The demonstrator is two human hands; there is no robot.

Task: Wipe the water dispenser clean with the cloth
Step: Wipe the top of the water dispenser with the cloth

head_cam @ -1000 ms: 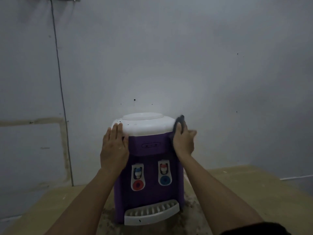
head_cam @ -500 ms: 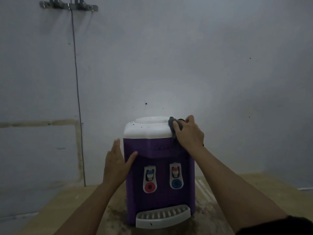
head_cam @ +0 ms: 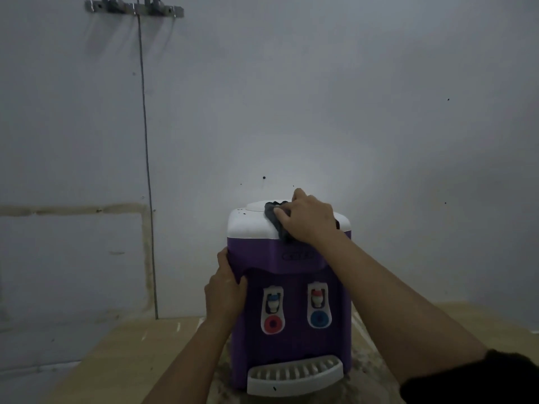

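A purple water dispenser (head_cam: 294,339) with a white top (head_cam: 248,225), two taps and a white drip tray stands on a wooden table. My right hand (head_cam: 309,220) lies on the white top and grips a dark grey cloth (head_cam: 274,217), which is bunched under its fingers and hangs a little over the front edge. My left hand (head_cam: 226,290) holds the dispenser's upper left side, fingers round the corner and thumb on the front. Small dark specks show on the top's left corner.
The wooden table (head_cam: 125,357) runs up to a pale wall close behind the dispenser. A thin cord (head_cam: 145,170) hangs down the wall from a metal bracket (head_cam: 134,8) at the upper left. The tabletop around the dispenser's base looks stained.
My right hand has carried the cloth from the dispenser's right side onto the white top. My left hand has slid down from the top's left edge to grip the purple side.
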